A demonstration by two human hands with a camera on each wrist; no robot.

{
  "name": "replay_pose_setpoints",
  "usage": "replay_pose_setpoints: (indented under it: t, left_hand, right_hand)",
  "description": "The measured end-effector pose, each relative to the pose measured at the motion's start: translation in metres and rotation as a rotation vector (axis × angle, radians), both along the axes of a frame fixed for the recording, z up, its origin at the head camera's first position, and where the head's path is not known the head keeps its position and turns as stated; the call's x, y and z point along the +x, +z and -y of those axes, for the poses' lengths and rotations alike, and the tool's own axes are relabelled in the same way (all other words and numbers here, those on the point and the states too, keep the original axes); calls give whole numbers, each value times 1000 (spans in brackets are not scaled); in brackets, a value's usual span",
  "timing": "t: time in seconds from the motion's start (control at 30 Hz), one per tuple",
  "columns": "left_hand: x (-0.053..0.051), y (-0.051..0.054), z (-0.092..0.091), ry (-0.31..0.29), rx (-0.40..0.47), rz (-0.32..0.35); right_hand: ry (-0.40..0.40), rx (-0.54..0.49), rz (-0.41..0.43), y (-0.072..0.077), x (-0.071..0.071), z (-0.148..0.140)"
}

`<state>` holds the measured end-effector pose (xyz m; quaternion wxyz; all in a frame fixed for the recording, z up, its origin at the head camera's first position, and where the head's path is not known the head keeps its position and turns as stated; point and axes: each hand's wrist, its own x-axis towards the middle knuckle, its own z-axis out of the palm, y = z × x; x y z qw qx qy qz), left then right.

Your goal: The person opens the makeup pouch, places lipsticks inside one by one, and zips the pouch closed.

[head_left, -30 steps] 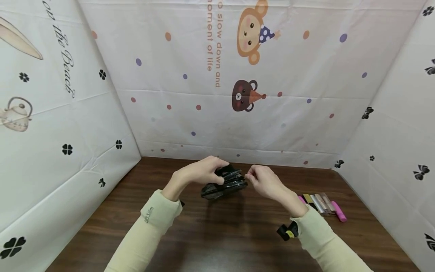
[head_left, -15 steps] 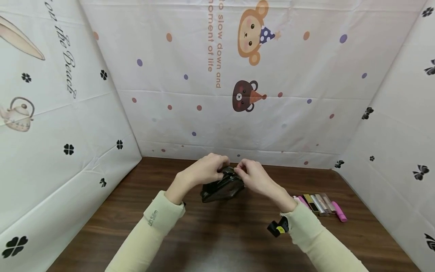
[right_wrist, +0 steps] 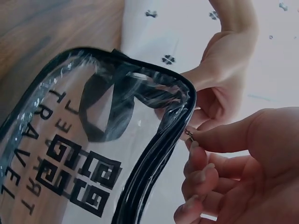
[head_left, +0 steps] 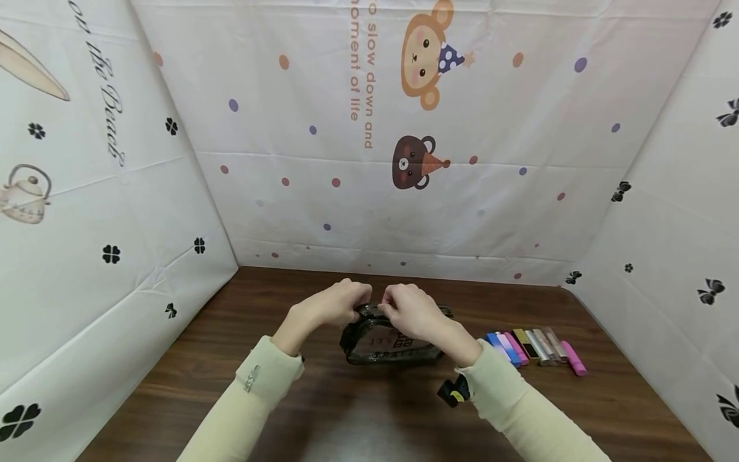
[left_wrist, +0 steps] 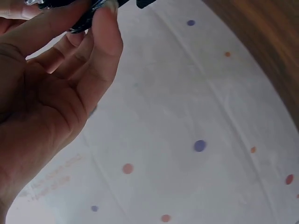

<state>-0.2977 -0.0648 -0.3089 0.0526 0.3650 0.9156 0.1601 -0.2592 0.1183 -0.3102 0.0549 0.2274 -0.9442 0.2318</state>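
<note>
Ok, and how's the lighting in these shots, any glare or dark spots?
Head view: pale glare on the wooden table near the bottom edge, soft shadow below the clear TRAVEL pouch; left wrist view: dim overall, the left hand's palm in shade; right wrist view: bright glare streaks across the pouch's plastic, patterned backdrop pale.

Both arms reach forward from the bottom of the head view and angle inward, sleeved to the wrists. Left hand (head_left: 329,303) and right hand (head_left: 412,313) sit just beside each other, backs up, fingers pointing down. Left wrist (head_left: 288,332) bent, hand turned inward, thumb and fingers in a pinch. Right one pinches thumb tip to index; its other fingers are curled beneath, per right wrist cam.
</note>
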Motion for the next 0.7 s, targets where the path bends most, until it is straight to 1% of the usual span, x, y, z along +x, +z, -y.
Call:
replay_pose_setpoints:
  t: [0.1, 0.2, 0.37, 0.53, 0.7]
  left_hand:
    - [-3, -10, 4, 11, -2, 17]
    - [-5, -20, 8, 8, 13, 8]
    - [-8, -34, 16, -7, 69, -1]
    - [-8, -41, 21, -8, 107, -1]
    - [-9, -44, 24, -14, 125, -2]
  right_hand:
    - [-12, 49, 22, -6, 0, 7]
    - [-17, 84, 38, -10, 0, 11]
    - [-6, 111, 15, -16, 0, 18]
    - [-7, 121, 1, -21, -1, 23]
    - [-1, 117, 4, -23, -1, 26]
